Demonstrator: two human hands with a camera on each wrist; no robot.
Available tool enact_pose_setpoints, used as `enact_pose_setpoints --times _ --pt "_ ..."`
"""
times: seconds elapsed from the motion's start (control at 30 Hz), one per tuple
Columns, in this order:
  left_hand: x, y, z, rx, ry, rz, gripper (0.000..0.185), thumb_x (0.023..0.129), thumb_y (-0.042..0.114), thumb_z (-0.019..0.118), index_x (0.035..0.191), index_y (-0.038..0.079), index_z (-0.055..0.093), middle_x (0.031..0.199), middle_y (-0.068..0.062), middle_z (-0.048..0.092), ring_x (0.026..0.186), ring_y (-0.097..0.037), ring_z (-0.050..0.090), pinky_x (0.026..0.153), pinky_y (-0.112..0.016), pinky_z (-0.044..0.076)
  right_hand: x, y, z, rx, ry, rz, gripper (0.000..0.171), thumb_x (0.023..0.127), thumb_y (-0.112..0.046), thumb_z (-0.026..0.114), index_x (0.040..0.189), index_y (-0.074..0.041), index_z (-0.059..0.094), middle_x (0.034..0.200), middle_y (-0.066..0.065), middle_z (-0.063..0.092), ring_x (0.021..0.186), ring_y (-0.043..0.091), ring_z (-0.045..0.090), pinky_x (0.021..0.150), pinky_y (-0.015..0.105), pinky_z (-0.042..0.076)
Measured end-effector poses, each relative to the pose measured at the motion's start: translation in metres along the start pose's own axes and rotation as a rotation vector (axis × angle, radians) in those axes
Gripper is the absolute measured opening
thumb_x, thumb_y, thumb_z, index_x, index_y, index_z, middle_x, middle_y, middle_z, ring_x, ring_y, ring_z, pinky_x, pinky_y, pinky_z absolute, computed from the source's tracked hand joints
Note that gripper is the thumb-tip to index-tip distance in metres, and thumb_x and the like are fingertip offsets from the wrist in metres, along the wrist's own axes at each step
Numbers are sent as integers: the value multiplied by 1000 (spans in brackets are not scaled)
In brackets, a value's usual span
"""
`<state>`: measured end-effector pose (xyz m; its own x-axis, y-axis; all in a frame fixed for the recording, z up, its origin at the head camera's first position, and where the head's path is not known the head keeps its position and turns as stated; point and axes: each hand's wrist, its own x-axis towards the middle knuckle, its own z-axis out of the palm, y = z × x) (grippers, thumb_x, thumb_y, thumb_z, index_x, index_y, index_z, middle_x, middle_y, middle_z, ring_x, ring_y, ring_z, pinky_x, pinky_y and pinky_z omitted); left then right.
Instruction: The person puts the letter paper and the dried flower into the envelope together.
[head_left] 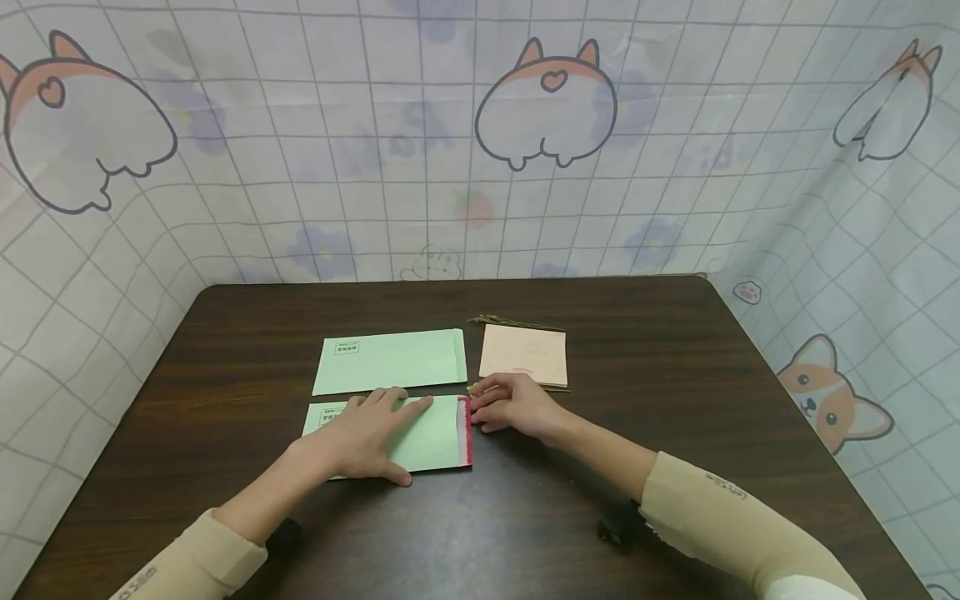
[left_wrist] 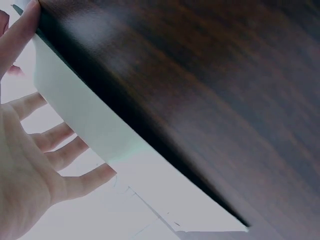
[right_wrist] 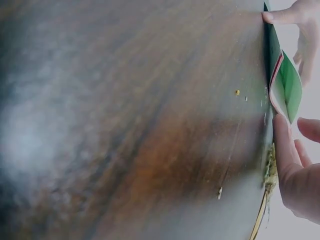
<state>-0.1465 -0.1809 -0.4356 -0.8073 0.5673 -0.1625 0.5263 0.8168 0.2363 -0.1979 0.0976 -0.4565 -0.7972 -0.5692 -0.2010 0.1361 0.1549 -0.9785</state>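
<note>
A pale green envelope (head_left: pixel 438 442) lies at the middle front of the table, its right end gaping in the right wrist view. A whitish paper with a red edge (head_left: pixel 469 433) shows in that mouth. My left hand (head_left: pixel 360 437) rests across the envelope, fingers spread and thumb at its near edge. At the envelope's right end, my right hand (head_left: pixel 517 407) touches the red-edged paper with its fingertips. Its thumb stands apart from the other fingers in the right wrist view. How far the paper reaches inside is hidden.
Behind lies a second green envelope (head_left: pixel 390 360). To its right is a pale pink paper square (head_left: pixel 525 350), with a dried sprig (head_left: pixel 517 322) along its far side and part of another (head_left: pixel 555 388) along its near side. Small crumbs (right_wrist: pixel 237 92) dot the tabletop.
</note>
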Motion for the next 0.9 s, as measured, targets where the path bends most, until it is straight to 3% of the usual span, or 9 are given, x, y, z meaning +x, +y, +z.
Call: enact_pose_setpoints --times 0.6,0.9 --pt "1 0 0 12 -7 -4 108 74 59 87 161 17 37 147 -17 45 134 -38 44 102 -63 38 3 -3 7 36 -39 14 37 96 5 67 130 12 54 117 26 70 106 37 71 90 45 57" --pt "1 0 0 5 -7 -8 108 74 59 87 161 17 37 146 -17 45 134 -38 43 101 -63 38 4 -2 7 42 -79 18 39 96 3 68 131 10 53 120 25 69 105 32 71 92 45 56"
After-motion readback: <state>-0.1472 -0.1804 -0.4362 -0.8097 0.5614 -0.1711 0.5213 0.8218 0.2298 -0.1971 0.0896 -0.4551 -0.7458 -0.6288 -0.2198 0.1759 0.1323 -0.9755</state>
